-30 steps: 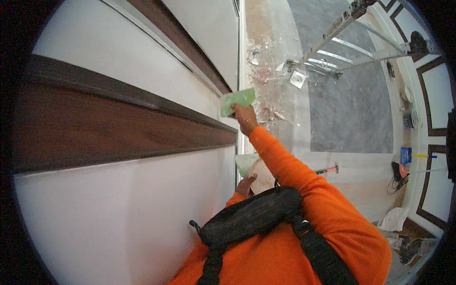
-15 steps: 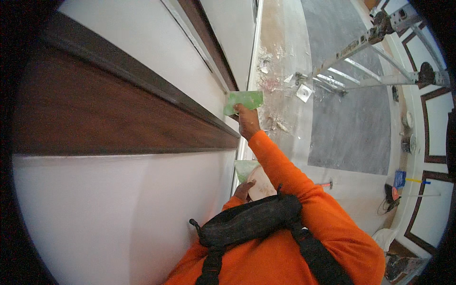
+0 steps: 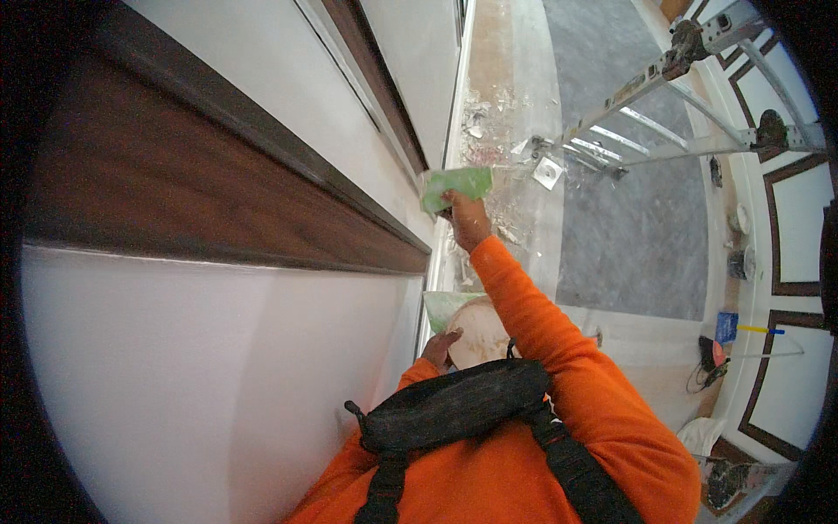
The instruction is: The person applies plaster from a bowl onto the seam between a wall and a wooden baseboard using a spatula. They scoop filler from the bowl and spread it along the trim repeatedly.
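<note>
My right hand [image 3: 471, 218], in an orange sleeve, grips a flat green spreader [image 3: 467, 182] smeared with white material, beside the white wall [image 3: 406, 175] and its dark brown trim [image 3: 218, 183]. Nearer my body, my left hand [image 3: 441, 348] is closed on the edge of a pale round container [image 3: 480, 336]. A second, larger green blade [image 3: 441, 310] shows just behind that container; whether my hand holds it too, I cannot tell. A black pouch on straps [image 3: 454, 402] crosses my chest and hides part of the container.
An aluminium ladder [image 3: 628, 100] stands at upper right over a grey sheet [image 3: 628, 236]. Scraps [image 3: 480, 118] and a white square piece [image 3: 547, 172] litter the floor. Along the panelled right wall [image 3: 794, 223] are buckets [image 3: 740, 262], a blue object [image 3: 726, 326] and cords.
My right hand and its spreader have shifted slightly right, and the spreader's angle has changed a little. The camera's view has also shifted. My left hand still holds the round container.
</note>
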A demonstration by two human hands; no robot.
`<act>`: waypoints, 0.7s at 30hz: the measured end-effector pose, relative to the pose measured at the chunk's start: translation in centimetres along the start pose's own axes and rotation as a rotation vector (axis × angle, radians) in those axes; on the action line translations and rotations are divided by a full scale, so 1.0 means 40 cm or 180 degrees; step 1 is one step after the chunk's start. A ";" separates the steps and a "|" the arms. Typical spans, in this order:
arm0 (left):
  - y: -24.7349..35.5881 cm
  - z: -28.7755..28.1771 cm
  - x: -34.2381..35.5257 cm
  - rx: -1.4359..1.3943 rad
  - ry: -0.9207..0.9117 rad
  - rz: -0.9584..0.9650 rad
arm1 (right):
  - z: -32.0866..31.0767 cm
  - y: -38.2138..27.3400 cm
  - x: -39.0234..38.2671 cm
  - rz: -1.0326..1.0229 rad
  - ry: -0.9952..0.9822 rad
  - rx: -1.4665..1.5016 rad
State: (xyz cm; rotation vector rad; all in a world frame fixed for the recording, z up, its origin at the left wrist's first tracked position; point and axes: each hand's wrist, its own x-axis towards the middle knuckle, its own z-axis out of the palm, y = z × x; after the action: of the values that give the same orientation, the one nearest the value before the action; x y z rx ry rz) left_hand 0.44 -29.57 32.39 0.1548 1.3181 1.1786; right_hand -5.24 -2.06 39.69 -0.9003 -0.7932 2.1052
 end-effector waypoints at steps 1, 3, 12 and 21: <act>0.007 0.000 -0.010 -0.0018 0.0043 -0.0047 | -0.013 0.049 0.004 0.0149 0.0153 -0.0052; 0.028 0.005 -0.020 -0.0295 0.0073 -0.0425 | -0.027 0.119 0.014 0.0294 0.0378 -0.0034; -0.041 -0.051 0.019 -0.0599 0.0246 -0.0818 | 0.036 0.149 0.025 0.0420 0.0404 0.0054; -0.133 -0.088 0.088 -0.0102 0.0334 -0.0415 | 0.226 -0.056 -0.102 -0.0017 -0.0170 0.0158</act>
State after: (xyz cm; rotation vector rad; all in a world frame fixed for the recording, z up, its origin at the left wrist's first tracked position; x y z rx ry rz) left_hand 0.00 -31.22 25.32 -0.0163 1.3792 1.1084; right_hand -9.40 -6.30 47.94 -0.8179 -0.7664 2.1427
